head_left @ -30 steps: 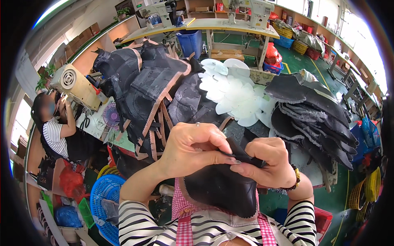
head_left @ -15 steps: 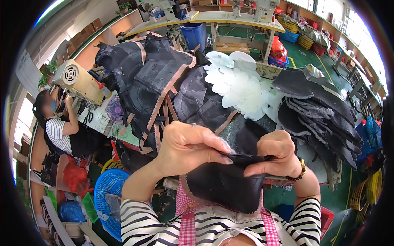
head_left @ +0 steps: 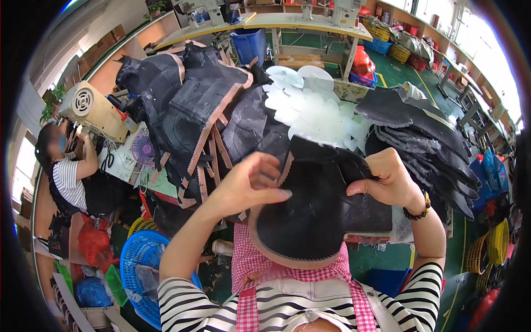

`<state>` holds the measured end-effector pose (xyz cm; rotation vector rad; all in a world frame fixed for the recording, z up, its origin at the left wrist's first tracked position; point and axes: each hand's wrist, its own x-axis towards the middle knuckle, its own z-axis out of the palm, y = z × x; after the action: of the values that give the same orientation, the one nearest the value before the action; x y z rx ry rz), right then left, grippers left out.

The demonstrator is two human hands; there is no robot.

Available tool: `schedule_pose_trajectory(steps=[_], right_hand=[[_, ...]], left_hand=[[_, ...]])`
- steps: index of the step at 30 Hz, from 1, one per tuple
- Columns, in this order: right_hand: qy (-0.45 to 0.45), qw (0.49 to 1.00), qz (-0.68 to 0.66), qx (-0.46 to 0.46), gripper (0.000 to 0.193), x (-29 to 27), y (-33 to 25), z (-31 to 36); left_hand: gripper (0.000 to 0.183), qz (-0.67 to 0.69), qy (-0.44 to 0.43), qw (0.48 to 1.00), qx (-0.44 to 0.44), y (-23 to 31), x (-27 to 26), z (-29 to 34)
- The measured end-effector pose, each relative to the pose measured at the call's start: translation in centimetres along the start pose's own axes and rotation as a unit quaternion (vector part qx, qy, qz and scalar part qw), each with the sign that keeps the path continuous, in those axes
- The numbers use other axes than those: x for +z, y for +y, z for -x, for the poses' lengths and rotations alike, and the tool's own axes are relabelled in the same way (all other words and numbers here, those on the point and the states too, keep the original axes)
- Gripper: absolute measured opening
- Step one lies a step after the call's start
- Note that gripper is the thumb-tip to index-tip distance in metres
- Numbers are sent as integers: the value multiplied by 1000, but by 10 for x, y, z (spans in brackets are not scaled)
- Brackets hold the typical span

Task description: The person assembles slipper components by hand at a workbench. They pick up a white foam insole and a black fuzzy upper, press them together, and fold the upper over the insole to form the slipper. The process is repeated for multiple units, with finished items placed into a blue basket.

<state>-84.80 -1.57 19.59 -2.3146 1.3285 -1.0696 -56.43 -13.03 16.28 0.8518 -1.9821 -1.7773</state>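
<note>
A black leather-like piece (head_left: 301,224) with a tan zigzag-cut edge hangs spread out in front of my apron, its rounded end downward. My right hand (head_left: 389,180) pinches its upper right side between thumb and bent fingers. At its left edge is my left hand (head_left: 246,185), fingers apart and slightly blurred, the thumb lying over the black surface. Beyond my left hand lies a heap of black pieces with tan zigzag edges (head_left: 191,108). Thin whitish rounded sheets (head_left: 310,113) are piled behind the piece. Thick dark pieces with fuzzy grey edges (head_left: 417,146) are stacked beyond my right hand.
At the left, a person in a striped top (head_left: 72,177) works at a sewing machine (head_left: 94,113), near a small purple fan (head_left: 143,148). A blue plastic basket (head_left: 130,265) stands low on my left. Yellow baskets (head_left: 498,243) are at the far right.
The black piece has gone from folded between both hands to opened out, its face showing. My left hand has let go of the fold and spread its fingers; my right still grips.
</note>
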Motion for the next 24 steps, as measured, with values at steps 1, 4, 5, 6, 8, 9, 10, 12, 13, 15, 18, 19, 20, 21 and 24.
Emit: schedule_pose_trajectory(steps=[1,4,5,6,8,9,10,12,13,15,18,19,20,21,24], right_hand=[[4,1000,-7,5,47,5,1,3],[33,998,-43,21,39,16,-9,8],[52,996,-59,32,37,23,-8,14],[73,993,-78,45,35,31,-5,20],[-5,991,-85,99,32,34,5,29],[-36,983,-125,132,32,36,0,25],[-67,970,-165,165,33,38,-3,22],[-138,975,-163,59,42,52,9,34],[-126,988,-62,61,39,62,18,51],[-75,989,126,4,32,59,20,53],[-11,951,288,-107,31,23,-11,11],[25,930,344,-129,33,24,-16,3],[60,903,398,-150,35,28,-19,-4],[-2,885,443,-146,37,35,-15,-5],[-194,862,453,-122,42,90,35,30]], left_hand=[[74,-17,5,1000,-9,-8,1,1],[72,23,21,998,-53,-27,4,6],[70,96,23,992,-79,-37,4,11],[68,166,25,980,-105,-41,6,17],[49,210,3,972,-105,-38,15,31],[46,211,-6,974,-79,-34,18,37],[43,211,-15,976,-52,-31,20,40],[24,87,16,996,8,-28,16,41],[21,7,20,999,41,-25,7,43],[15,-138,10,968,209,-25,-6,38],[15,-317,-17,819,477,-9,-22,22],[18,-387,-10,766,514,-6,-25,16],[15,-429,-20,720,545,-8,-29,6],[12,-505,-58,690,515,-15,-33,2],[16,-613,-144,573,524,-83,-33,-38]])
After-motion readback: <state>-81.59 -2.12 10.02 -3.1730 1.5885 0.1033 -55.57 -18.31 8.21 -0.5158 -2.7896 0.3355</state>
